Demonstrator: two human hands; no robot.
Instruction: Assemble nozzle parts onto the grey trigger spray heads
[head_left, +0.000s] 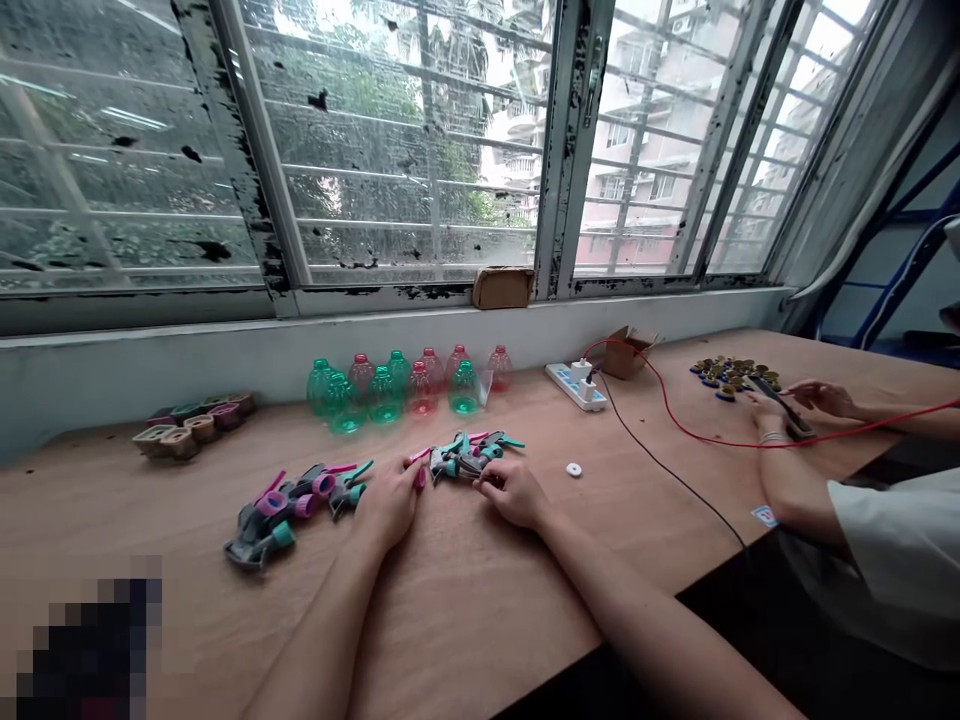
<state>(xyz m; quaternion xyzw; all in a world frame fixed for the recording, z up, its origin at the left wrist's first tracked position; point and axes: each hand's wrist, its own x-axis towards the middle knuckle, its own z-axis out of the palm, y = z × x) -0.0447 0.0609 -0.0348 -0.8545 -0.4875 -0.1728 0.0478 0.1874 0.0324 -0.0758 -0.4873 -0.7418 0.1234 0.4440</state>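
My left hand [390,500] rests on the wooden table [465,600], fingers curled round a pink-tipped grey spray-trigger part. My right hand [512,490] is closed in a pinch at the near edge of a small pile of grey spray triggers [469,453] with pink and teal tips. A second pile of similar triggers [296,500] lies to the left of my left hand. Behind them stands a cluster of small green and pink plastic bottles [401,385] against the wall.
A row of small cups [191,425] sits far left. A white power strip [576,385], a small cardboard box [628,352], red and black cables and a white ring [574,469] lie to the right. Another person's hands [780,410] work beside round parts [731,375].
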